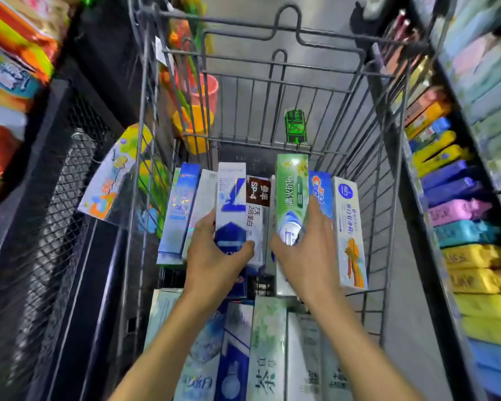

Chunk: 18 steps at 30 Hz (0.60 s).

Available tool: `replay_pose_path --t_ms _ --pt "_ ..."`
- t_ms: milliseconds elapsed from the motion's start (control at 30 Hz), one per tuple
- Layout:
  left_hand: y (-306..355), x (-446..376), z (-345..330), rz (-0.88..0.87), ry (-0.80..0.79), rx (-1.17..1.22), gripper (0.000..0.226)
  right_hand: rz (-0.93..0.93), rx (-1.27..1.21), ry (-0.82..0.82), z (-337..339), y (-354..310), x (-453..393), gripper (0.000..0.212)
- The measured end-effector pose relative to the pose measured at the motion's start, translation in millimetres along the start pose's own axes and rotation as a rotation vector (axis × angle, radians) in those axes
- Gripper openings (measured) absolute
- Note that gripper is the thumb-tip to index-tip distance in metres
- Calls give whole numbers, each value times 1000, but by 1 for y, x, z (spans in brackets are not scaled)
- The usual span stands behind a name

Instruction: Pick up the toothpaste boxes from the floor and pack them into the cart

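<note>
A grey wire cart (275,68) fills the middle of the head view. Several toothpaste boxes stand side by side in its far half. My left hand (214,253) grips a white and blue box (231,198) near its lower end. My right hand (304,250) grips a tall green and white box (291,192). Between them stands a white box with a dark red label (256,204). A white box with an orange figure (349,227) leans at the right wall. More boxes (266,348) lie in a row in the near half, under my forearms.
On the right, shelves (463,227) hold rows of coloured packets close to the cart. A black mesh rack (64,198) and bright toy packs stand on the left. Orange and pink buckets (197,111) hang beyond the cart's left wall. Grey floor shows ahead.
</note>
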<state>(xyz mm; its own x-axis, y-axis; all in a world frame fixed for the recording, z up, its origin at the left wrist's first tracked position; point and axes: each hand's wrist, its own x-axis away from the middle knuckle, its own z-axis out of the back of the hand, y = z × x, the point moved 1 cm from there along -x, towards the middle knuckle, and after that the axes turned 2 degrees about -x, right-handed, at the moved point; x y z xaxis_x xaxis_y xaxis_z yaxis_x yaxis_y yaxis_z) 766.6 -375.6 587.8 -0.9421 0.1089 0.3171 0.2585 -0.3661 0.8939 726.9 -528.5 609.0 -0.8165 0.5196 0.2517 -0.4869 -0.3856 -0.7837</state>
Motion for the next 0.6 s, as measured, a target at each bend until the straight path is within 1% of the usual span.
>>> replay_pose_path --t_ms 67,167,267,333,433,500,600 --pt "-2 -3 2 18 8 12 56 14 32 -24 -8 0 -10 95" --pt "-7 -5 5 29 -4 13 52 47 63 -50 -17 -1 -21 92" --pt "-11 -6 9 36 -18 24 48 21 73 -94 -23 -3 -27 88" --pt "-12 -8 11 38 -20 11 50 28 131 -111 -28 1 -28 86" --pt "-12 -11 10 19 -17 -8 52 88 243 -130 -35 10 -26 86" --pt "-14 -13 8 18 -30 -7 52 126 317 -132 -39 16 -23 79" --pt "-15 -15 4 13 -46 -27 53 227 462 -80 -45 22 -23 65"
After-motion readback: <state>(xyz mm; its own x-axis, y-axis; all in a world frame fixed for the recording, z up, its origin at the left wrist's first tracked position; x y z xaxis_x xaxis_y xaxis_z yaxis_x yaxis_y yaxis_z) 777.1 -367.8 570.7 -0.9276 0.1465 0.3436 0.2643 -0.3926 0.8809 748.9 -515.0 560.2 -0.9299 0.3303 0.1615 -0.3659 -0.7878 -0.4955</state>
